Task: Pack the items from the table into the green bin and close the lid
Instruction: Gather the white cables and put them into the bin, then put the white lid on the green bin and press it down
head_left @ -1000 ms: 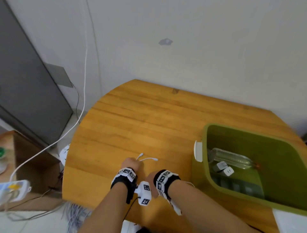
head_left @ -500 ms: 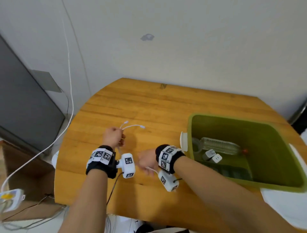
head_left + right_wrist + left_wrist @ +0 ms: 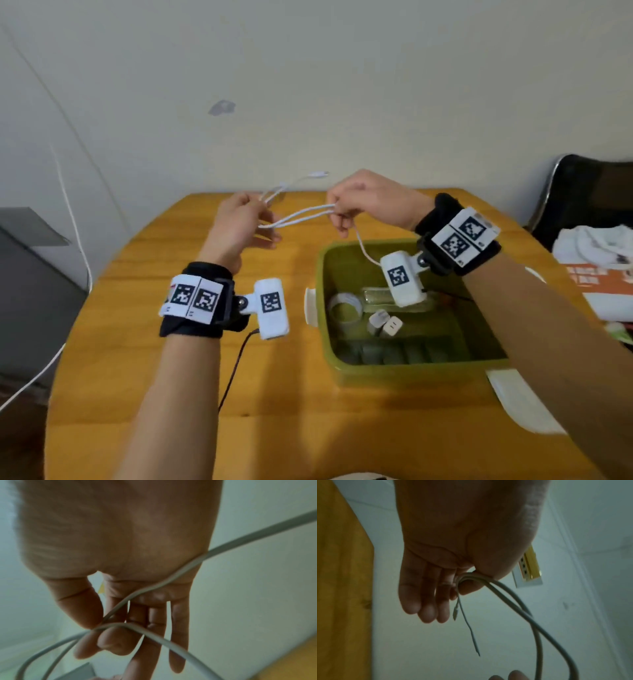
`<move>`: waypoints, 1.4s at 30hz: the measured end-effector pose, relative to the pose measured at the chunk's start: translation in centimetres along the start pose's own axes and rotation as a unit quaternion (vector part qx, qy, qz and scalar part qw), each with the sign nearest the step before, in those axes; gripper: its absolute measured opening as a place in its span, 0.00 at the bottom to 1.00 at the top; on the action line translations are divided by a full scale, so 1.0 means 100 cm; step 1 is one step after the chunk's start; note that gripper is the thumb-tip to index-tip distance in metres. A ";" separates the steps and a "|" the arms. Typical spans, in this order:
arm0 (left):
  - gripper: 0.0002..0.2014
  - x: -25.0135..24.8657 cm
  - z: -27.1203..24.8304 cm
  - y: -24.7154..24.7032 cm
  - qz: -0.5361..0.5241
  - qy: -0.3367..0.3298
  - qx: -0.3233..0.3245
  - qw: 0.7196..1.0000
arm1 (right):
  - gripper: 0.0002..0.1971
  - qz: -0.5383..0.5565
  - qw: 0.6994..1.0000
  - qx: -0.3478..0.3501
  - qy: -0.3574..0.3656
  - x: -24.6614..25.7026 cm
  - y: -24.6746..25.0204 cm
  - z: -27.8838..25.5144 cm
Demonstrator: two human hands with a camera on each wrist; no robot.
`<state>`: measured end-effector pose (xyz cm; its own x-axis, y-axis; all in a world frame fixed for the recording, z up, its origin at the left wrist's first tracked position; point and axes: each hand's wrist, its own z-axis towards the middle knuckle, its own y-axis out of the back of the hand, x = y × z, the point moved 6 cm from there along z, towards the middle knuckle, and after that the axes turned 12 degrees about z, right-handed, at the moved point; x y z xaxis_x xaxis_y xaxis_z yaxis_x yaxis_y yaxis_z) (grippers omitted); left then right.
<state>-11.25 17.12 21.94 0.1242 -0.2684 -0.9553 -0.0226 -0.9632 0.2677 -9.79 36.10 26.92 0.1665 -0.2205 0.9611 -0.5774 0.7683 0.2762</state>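
A thin white cable (image 3: 297, 216) hangs in the air between both hands, above the round wooden table (image 3: 171, 342). My left hand (image 3: 239, 222) pinches one bend of the cable (image 3: 488, 586) between thumb and forefinger, and two connector ends stick out past it. My right hand (image 3: 363, 202) pinches the other part of the cable (image 3: 120, 625) with thumb and forefinger, and a strand trails toward the wrist. The open green bin (image 3: 411, 373) stands below the right hand. It holds a clear bottle, a tape roll and two white chargers (image 3: 385, 323).
The bin's white lid (image 3: 520, 401) lies at its front right. A white latch (image 3: 310, 305) sits on the bin's left wall. White cloth and an orange-printed paper (image 3: 596, 270) lie at the table's right, by a black chair. A grey cabinet stands at the left.
Both hands have lifted the cable off the table and risen. The right hand, empty half a second ago, now pinches the cable over the bin. The camera has swung right.
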 end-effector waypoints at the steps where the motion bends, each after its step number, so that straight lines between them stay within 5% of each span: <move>1: 0.06 0.005 0.001 -0.026 0.047 0.010 0.030 0.998 | 0.11 -0.031 0.999 -0.004 -0.016 -0.015 0.015 -0.012; 6: 0.08 0.049 0.010 -0.140 0.276 0.026 0.150 0.949 | 0.16 -0.163 0.978 0.024 -0.129 -0.123 0.057 -0.064; 12: 0.11 0.076 0.011 -0.206 0.401 0.025 0.174 0.899 | 0.13 -0.184 0.944 0.079 -0.261 -0.222 0.046 -0.106; 20: 0.17 0.065 0.016 -0.210 0.469 -0.021 0.096 0.877 | 0.13 -0.144 0.964 0.070 -0.213 -0.210 0.058 -0.106; 24: 0.16 0.031 0.020 -0.220 0.419 -0.114 0.019 0.900 | 0.09 -0.098 0.982 -0.037 -0.160 -0.180 0.099 -0.110; 27: 0.20 0.015 0.033 -0.232 0.452 -0.153 -0.022 0.878 | 0.08 -0.058 0.979 -0.169 -0.101 -0.157 0.149 -0.128; 32: 0.25 0.010 0.049 -0.284 0.507 -0.102 0.072 0.853 | 0.06 0.031 0.908 -0.412 -0.066 -0.162 0.234 -0.185; 37: 0.24 -0.014 0.039 -0.388 0.479 -0.139 0.158 0.852 | 0.08 0.024 0.838 -0.527 -0.140 -0.206 0.270 -0.256; 42: 0.32 -0.011 0.015 -0.473 0.602 -0.134 0.220 0.756 | 0.08 0.045 0.794 -0.526 -0.301 -0.295 0.263 -0.311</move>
<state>-11.84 62.97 10.17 -0.4536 -0.8893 -0.0583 -0.2930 0.0870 0.9521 -5.05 81.46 5.83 -0.4321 -0.1401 0.8909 0.4752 0.8042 0.3570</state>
